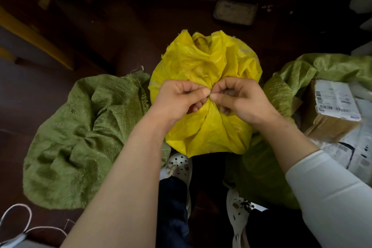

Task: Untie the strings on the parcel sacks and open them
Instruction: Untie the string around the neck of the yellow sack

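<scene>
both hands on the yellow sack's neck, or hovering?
Touching. The head view shows the left hand and right hand pinching the gathered neck of the yellow sack, fingertips pressed into the bunched fabric.

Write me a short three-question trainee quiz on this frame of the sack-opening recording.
1. True or false: both hands pinch the gathered neck of the yellow sack.
2. Which sack already shows parcels? A) the green sack on the left B) the green sack on the right
3. What lies loose on the floor at bottom left?

Key: 1. True; the left hand and right hand meet there. 2. B; a labelled box sits in it. 3. A white string.
</scene>
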Tool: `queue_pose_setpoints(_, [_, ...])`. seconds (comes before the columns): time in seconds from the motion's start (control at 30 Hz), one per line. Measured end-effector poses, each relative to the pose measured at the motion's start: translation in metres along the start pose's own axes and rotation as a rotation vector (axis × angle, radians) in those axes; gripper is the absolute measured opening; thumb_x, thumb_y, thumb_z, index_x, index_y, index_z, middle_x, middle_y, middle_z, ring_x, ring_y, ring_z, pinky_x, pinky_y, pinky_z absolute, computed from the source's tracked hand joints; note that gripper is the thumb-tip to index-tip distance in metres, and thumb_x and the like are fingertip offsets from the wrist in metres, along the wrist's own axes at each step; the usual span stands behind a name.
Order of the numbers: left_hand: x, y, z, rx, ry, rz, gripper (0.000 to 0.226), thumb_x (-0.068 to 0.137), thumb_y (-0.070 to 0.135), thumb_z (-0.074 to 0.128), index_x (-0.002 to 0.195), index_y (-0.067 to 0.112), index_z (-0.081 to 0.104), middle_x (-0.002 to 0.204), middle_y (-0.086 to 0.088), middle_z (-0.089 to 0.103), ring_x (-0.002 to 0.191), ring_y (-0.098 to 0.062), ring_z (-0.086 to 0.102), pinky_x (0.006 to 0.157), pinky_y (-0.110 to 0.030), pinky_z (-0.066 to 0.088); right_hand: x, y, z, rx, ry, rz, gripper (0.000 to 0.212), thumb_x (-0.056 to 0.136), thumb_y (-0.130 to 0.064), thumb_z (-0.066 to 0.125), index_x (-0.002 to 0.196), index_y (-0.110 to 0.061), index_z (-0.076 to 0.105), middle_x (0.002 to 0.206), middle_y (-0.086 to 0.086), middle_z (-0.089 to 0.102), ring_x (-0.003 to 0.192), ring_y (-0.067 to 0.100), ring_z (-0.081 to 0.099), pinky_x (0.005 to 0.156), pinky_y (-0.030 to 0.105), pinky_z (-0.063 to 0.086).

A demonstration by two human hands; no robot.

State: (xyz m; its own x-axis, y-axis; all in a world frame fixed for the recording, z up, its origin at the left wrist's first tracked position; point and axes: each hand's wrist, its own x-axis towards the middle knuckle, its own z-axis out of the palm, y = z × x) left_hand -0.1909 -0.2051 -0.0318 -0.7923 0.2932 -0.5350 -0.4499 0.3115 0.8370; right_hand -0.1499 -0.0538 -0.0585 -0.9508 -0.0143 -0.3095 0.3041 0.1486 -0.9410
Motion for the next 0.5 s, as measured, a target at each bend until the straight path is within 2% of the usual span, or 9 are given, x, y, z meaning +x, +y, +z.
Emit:
queue_pose_setpoints(0.07, [0.001, 0.002, -0.002, 0.103, 0.025, 0.064, 0.014, 0.081, 0.003, 0.067, 0.071, 0.012, 0.067, 0.055, -0.002, 0.061, 0.044, -0.002, 0.052, 0.047, -0.016, 0.048, -0.001, 0.0, 0.005, -0.115, 0.051, -0.073, 0.019, 0.083, -0.003, 0.065, 0.074, -0.019, 0.058, 0.056, -0.008, 0.054, 0.047, 0.003, 0.05, 0.051, 0.025, 0.046])
queue_pose_setpoints(0.17, [0.002, 0.002, -0.003, 0.335, 0.078, 0.152, 0.022, 0.077, 0.01, 0.073, 0.065, 0.027, 0.065, 0.067, -0.013, 0.067, 0.058, -0.02, 0.063, 0.067, -0.035, 0.059, 0.0, 0.0, 0.004, -0.478, 0.1, -0.245, 0.003, 0.084, -0.013, 0.065, 0.085, -0.015, 0.063, 0.069, -0.009, 0.053, 0.064, 0.008, 0.05, 0.062, 0.028, 0.043])
queue_pose_setpoints(0.23, [0.001, 0.0, -0.002, 0.39, 0.136, 0.198, 0.019, 0.077, 0.013, 0.074, 0.064, 0.026, 0.068, 0.07, -0.016, 0.069, 0.064, -0.03, 0.067, 0.07, -0.045, 0.058, -0.001, 0.0, 0.005, -0.682, 0.121, -0.305, 0.011, 0.085, -0.019, 0.061, 0.092, -0.012, 0.065, 0.08, 0.003, 0.057, 0.074, 0.019, 0.054, 0.065, 0.033, 0.045])
queue_pose_setpoints(0.3, [0.001, -0.001, 0.0, 0.453, 0.164, 0.254, 0.008, 0.078, 0.013, 0.072, 0.071, 0.018, 0.072, 0.069, -0.016, 0.069, 0.066, -0.033, 0.066, 0.07, -0.048, 0.056, -0.001, 0.0, 0.006, -0.748, 0.147, -0.347, 0.019, 0.084, -0.024, 0.056, 0.094, -0.01, 0.065, 0.085, 0.011, 0.059, 0.079, 0.029, 0.058, 0.064, 0.039, 0.05])
queue_pose_setpoints(0.33, [0.002, -0.001, 0.0, 0.48, 0.162, 0.273, 0.006, 0.079, 0.014, 0.072, 0.073, 0.016, 0.073, 0.067, -0.014, 0.069, 0.064, -0.031, 0.065, 0.07, -0.047, 0.056, -0.001, -0.002, 0.007, -0.75, 0.149, -0.356, 0.019, 0.083, -0.024, 0.056, 0.093, -0.01, 0.065, 0.084, 0.011, 0.059, 0.078, 0.029, 0.058, 0.063, 0.038, 0.049])
queue_pose_setpoints(0.4, [0.001, 0.0, -0.002, 0.427, 0.109, 0.257, 0.012, 0.08, 0.01, 0.07, 0.071, 0.019, 0.07, 0.063, -0.008, 0.065, 0.056, -0.019, 0.062, 0.066, -0.038, 0.058, 0.0, -0.003, 0.004, -0.618, 0.094, -0.33, 0.01, 0.082, -0.02, 0.06, 0.087, -0.012, 0.064, 0.075, 0.001, 0.056, 0.07, 0.015, 0.057, 0.062, 0.029, 0.045])
queue_pose_setpoints(0.43, [0.0, 0.001, -0.004, 0.343, 0.064, 0.23, 0.014, 0.08, 0.006, 0.069, 0.072, 0.017, 0.068, 0.061, -0.006, 0.063, 0.051, -0.011, 0.059, 0.061, -0.03, 0.057, 0.001, -0.003, 0.001, -0.481, 0.039, -0.285, 0.002, 0.082, -0.016, 0.062, 0.083, -0.014, 0.062, 0.068, -0.003, 0.055, 0.062, 0.007, 0.055, 0.059, 0.024, 0.044])
queue_pose_setpoints(0.5, [-0.001, 0.001, -0.007, 0.17, -0.02, 0.168, 0.011, 0.08, -0.002, 0.067, 0.075, 0.008, 0.068, 0.055, -0.001, 0.061, 0.045, -0.002, 0.055, 0.051, -0.018, 0.052, 0.001, -0.004, -0.004, -0.139, -0.048, -0.101, 0.014, 0.083, -0.004, 0.064, 0.076, -0.015, 0.059, 0.056, -0.005, 0.055, 0.048, 0.001, 0.052, 0.051, 0.018, 0.045])
